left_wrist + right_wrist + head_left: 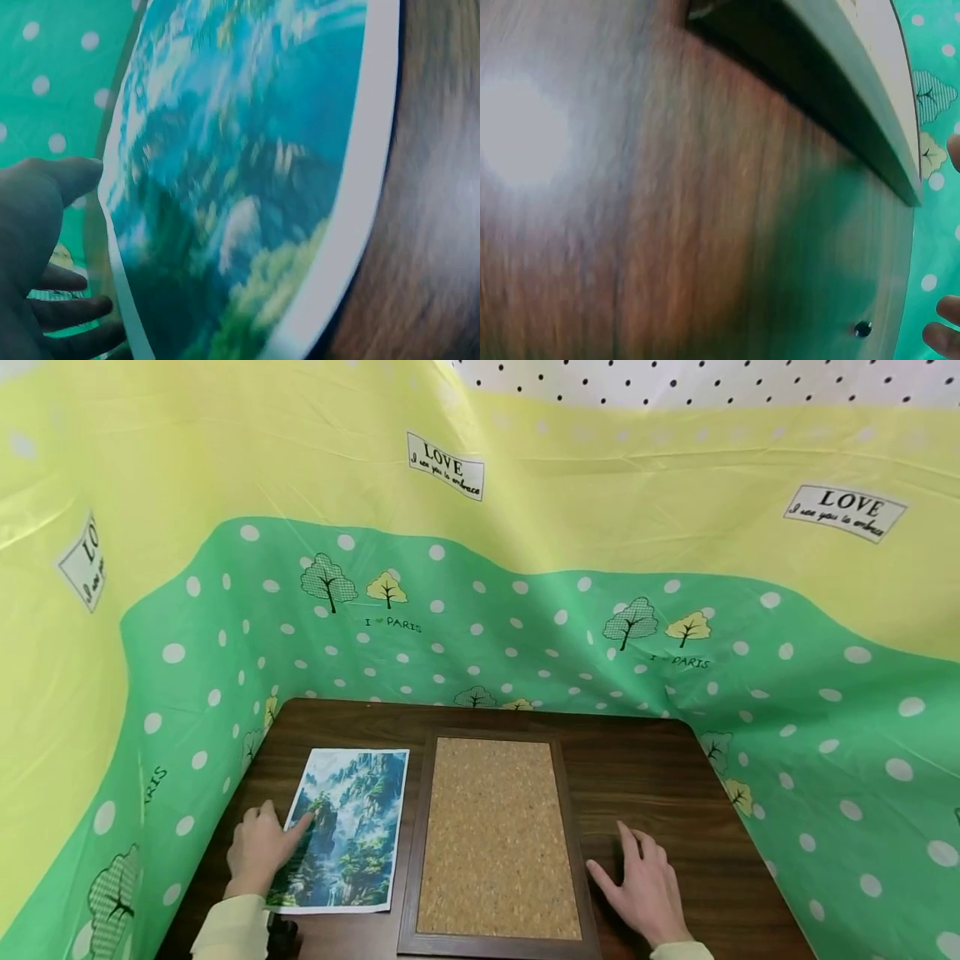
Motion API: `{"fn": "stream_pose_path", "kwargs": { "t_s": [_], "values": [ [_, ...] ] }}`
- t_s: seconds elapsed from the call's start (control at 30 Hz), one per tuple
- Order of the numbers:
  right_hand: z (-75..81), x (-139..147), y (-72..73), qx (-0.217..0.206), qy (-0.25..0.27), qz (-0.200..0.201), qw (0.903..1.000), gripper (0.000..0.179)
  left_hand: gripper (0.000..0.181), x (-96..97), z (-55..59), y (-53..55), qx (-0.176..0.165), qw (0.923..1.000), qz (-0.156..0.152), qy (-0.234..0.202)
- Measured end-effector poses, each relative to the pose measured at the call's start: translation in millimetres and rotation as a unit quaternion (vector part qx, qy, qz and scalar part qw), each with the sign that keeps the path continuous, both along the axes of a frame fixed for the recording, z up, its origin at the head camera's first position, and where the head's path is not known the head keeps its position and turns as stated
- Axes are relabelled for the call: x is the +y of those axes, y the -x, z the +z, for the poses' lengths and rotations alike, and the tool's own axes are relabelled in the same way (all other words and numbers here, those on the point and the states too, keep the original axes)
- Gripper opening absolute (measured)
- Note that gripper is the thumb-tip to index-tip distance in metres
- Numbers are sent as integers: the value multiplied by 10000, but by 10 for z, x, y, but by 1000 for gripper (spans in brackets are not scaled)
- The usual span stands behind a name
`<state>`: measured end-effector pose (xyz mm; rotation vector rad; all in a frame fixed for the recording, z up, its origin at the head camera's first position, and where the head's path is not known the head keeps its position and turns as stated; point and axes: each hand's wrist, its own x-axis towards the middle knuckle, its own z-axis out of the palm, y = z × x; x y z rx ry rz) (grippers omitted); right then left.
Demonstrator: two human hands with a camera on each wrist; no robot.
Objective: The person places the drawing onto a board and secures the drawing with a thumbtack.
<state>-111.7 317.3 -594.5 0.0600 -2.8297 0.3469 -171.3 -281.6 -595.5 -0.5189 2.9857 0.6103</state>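
Note:
A printed landscape picture [348,827] of misty blue cliffs and green trees, with a white border, lies left of a cork board [498,835]. The board has a dark brown frame [566,827]. At the picture's left edge is my left hand [258,845], its thumb stretched to the sheet and its other fingers spread loosely; no grip on the paper shows. In the left wrist view the sheet [247,172] looks slightly bowed. My right hand [643,887] hovers or rests just right of the frame, fingers relaxed, holding nothing. Only some fingertips [941,341] show in the right wrist view.
The dark wooden table [660,777] carries both things. A green and yellow patterned curtain [480,610] encloses its back and sides. A small shiny dark round spot [863,329] shows on the tabletop in the right wrist view. Something black [282,935] sits by the left wrist.

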Motion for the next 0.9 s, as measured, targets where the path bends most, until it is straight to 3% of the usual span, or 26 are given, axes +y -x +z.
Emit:
{"fn": "stream_pose_path", "kwargs": {
  "t_s": [0.1,0.27,0.37,0.63,0.9],
  "values": [
    [-18,67,-6,-78,36,-75,9999,85,91,-87,-22,-13,-159,9997,113,-134],
    [-57,191,8,-310,109,-223,9992,85,74,-133,-45,-34,-62,9992,169,-354],
    [-84,267,29,-554,155,-365,9977,86,70,-136,-64,-57,-18,9983,211,-544],
    [-127,414,29,-1281,403,-788,9878,85,39,-165,-129,-115,125,9966,215,-787],
    [-154,438,-32,-1048,423,-690,9912,61,32,-172,-138,-112,32,9950,62,-1000]
  ]
}}
